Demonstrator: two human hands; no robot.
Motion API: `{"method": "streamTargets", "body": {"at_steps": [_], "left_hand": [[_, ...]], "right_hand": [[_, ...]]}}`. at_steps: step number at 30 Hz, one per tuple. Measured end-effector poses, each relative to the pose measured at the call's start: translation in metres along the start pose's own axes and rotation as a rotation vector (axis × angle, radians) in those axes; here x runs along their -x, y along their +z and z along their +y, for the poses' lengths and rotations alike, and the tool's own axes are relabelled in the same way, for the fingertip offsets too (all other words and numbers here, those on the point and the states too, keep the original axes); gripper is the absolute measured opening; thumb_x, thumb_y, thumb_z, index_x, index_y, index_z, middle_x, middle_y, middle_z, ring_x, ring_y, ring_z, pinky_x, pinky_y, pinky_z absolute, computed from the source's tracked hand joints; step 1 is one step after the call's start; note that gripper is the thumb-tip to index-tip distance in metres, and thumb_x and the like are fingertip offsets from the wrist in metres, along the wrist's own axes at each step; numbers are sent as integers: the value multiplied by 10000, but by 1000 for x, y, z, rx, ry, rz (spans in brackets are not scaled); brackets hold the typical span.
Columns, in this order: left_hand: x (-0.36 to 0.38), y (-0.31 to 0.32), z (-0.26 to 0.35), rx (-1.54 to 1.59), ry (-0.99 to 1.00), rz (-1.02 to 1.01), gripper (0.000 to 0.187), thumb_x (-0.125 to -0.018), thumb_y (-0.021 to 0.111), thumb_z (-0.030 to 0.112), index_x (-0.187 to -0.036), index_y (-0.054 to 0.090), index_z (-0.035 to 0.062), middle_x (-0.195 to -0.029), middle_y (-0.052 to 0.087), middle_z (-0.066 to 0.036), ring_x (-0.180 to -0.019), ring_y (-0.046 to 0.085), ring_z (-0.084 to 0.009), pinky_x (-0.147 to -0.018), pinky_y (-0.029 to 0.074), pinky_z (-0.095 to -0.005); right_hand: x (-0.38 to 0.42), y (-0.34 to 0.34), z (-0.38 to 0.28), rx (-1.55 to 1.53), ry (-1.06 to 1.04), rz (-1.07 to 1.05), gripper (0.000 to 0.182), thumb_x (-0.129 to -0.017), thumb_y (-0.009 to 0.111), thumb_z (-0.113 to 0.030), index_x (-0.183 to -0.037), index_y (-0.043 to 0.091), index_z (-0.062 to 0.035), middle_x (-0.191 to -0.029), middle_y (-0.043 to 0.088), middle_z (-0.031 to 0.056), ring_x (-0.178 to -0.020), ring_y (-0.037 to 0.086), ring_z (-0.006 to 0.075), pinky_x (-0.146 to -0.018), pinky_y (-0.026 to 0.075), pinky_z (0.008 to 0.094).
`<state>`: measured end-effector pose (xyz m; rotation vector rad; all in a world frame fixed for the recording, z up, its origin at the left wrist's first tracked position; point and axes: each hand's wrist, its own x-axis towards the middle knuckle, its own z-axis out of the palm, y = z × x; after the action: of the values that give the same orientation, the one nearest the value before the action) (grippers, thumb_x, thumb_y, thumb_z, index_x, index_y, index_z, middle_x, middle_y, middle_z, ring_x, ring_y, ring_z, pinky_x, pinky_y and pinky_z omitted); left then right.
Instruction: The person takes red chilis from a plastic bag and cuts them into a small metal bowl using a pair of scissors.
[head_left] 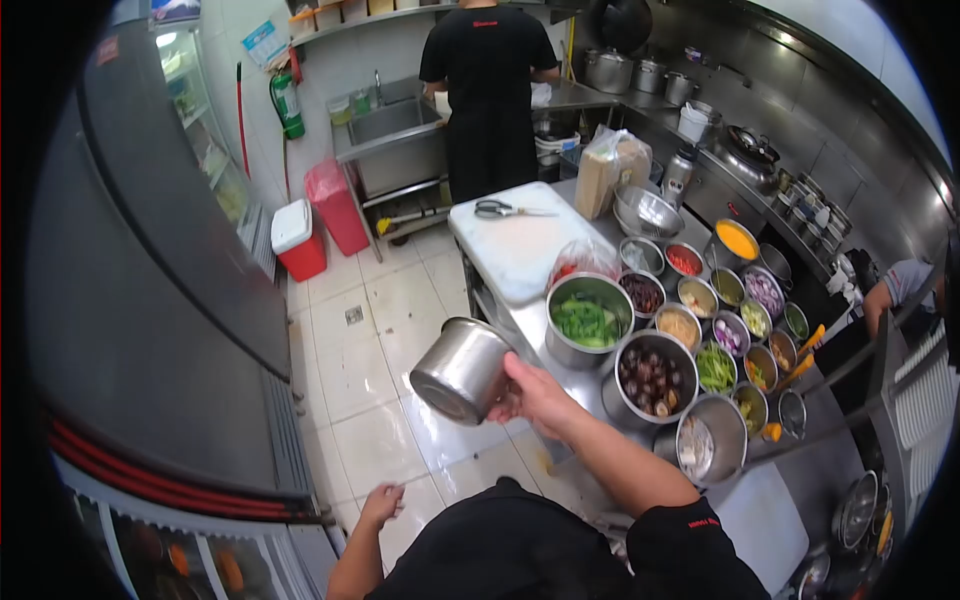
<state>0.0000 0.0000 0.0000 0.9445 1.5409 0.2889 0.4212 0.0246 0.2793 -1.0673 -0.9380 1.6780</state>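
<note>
My right hand (pixel 528 394) grips a steel pot (pixel 455 368) by its rim side, holding it tilted over the floor left of the counter. Its bottom faces me, so its inside is hidden. Low on the left, my left hand (pixel 383 501) hangs beside my body, loosely open with nothing visible in it. Nearest to the held pot on the counter is a large pot of green leaves (pixel 588 318). Beside that stand a pot of dark mushrooms (pixel 655 380) and a steel pot with pale pieces inside (pixel 712 440).
Several steel containers of cut vegetables crowd the counter, including chopped onion (pixel 762 292). Scissors (pixel 510 209) lie on a white cutting board (pixel 530 270). A person in black (pixel 490 100) stands at the back near the sink (pixel 390 122); another person's arm (pixel 880 305) shows at right. Grey fridge doors (pixel 170 250) line the left.
</note>
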Motion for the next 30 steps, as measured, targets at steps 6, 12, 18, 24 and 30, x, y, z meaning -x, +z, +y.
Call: {"method": "streamTargets", "body": {"at_steps": [6,12,18,24,30], "left_hand": [[14,-17,-38,-135,-399,114,496,-837,671,403,-1100,608,-14,-809,662,-147,-658,658,-241,-527,511,-378],[-13,-34,-27,-66,-640,62,478,-864,651,391,-1117,587,-9,-792,649,-142,-681,658,-258,-540,525,-411],[-129,-108,56,-190,-604,-74,459,-890,631,379,-1135,566,-4,-776,636,-137,-705,659,-275,-553,538,-444],[-328,-202,250,-419,-24,147,497,-875,674,321,-1209,547,-23,-761,629,-149,-535,595,-196,-490,504,-337],[-346,-57,549,-503,766,-134,503,-875,658,234,-1309,525,17,-1019,662,-160,-896,655,-216,-782,522,-321]], "right_hand": [[-137,-89,-86,1419,-459,498,431,-813,699,-486,-913,645,-70,-910,617,188,-845,622,383,-740,492,468],[-230,-174,-127,1663,-221,775,446,-797,695,-512,-941,706,-90,-985,644,183,-947,617,356,-849,449,478],[-253,-206,-146,1583,527,744,594,-767,692,-526,-1169,662,-89,-1174,611,211,-1133,550,361,-1022,324,515],[-231,-188,-142,1703,357,1010,854,-681,762,-505,-1387,470,-121,-1406,430,242,-1282,422,416,-1098,250,547],[-174,-190,-164,1445,622,1028,751,-667,801,-370,-1325,512,-154,-1180,595,200,-1138,547,388,-961,417,492]]}}
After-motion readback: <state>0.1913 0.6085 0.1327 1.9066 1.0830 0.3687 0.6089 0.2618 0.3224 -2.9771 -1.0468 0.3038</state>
